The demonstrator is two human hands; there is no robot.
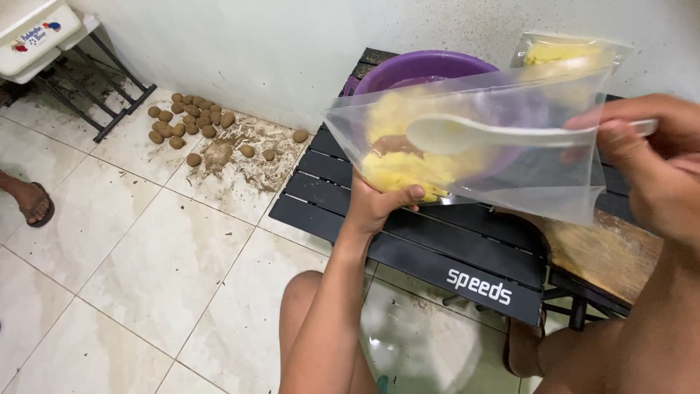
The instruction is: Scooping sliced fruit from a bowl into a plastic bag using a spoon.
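- Left hand [379,201] closed under the lower corner of a clear plastic bag [510,146], cupping the yellow food [405,169] settled there; bag held up above the near-left part of the black slatted surface [408,244]
- Right hand [645,157] pinched narrow on the handle of a white plastic spoon [467,133], bowl of the spoon inside the bag, just above the yellow mass
- Step in hand, judged from the pose: spooning yellow food into the bag, or settling it toward the corner; direction of transfer not determinable
- Purple bowl [423,69] at the far side of the surface, behind the bag, contents seen only through the plastic
- Second filled clear bag [565,51] far right, against the wall
- Wooden board [605,252] at the right end of the surface
- Small brown round lumps [189,120] scattered on the tiled floor [146,255], far left, well apart from the hands
- Next move calls for a steady bag mouth held open, spoon drawn out level and clear of the thin film, left grip kept beneath the load
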